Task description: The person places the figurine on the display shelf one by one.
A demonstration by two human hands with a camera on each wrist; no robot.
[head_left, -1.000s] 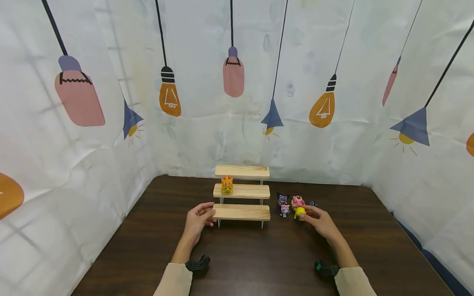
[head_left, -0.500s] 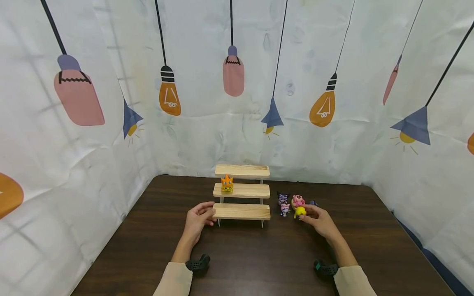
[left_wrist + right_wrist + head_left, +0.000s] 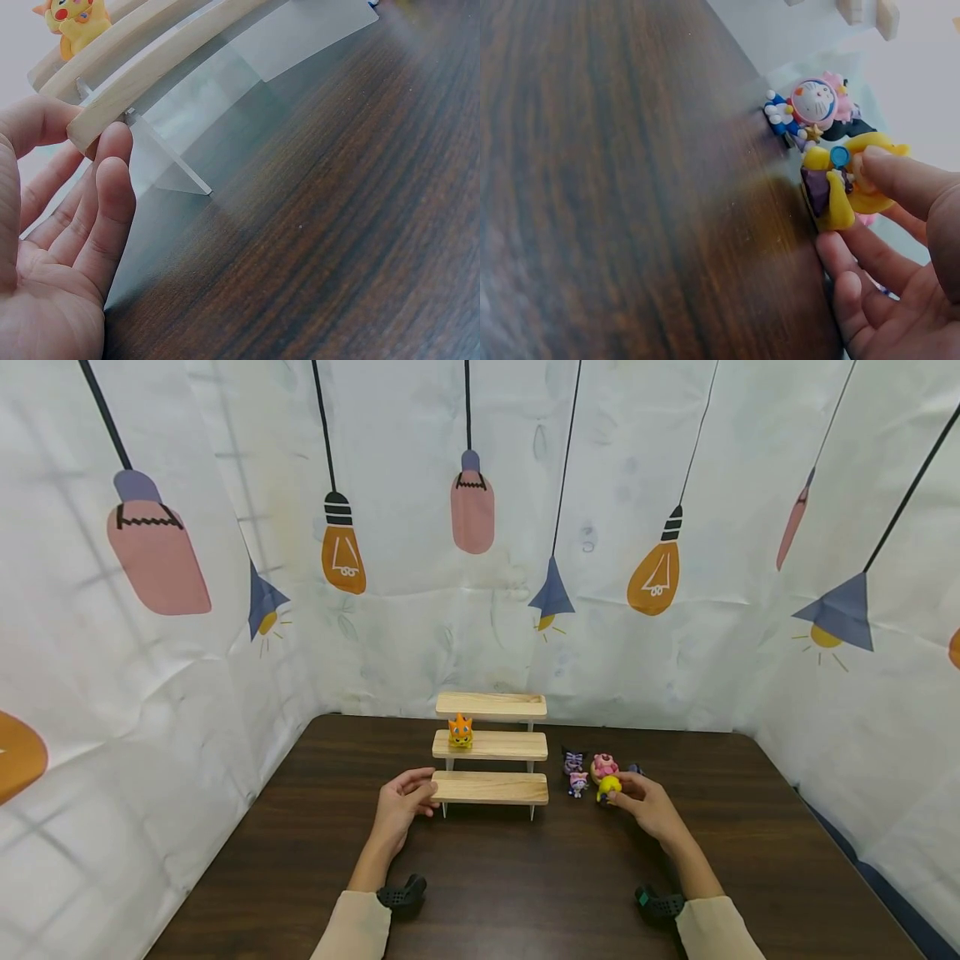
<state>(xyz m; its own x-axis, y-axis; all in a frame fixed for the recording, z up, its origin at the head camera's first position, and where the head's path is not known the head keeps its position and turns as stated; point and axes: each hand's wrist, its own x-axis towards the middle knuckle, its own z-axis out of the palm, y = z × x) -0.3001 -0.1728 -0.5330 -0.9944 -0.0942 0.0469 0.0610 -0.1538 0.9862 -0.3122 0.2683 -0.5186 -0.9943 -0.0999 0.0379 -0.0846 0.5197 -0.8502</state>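
Observation:
A three-step wooden display stand with clear supports stands at the back middle of the table. My left hand pinches the left end of its lowest board, thumb above and fingers beneath. On the middle board sits an orange-and-yellow figurine. To the right of the stand, my right hand pinches a yellow figurine with a blue round detail and a dark purple part. It is close over the table, and its far side is hidden by my fingers.
Beside the yellow figurine stand a pink figurine, a dark purple one and a small pink-and-purple one. Another dark figurine is partly hidden behind my right hand. A lamp-print curtain encloses the brown table.

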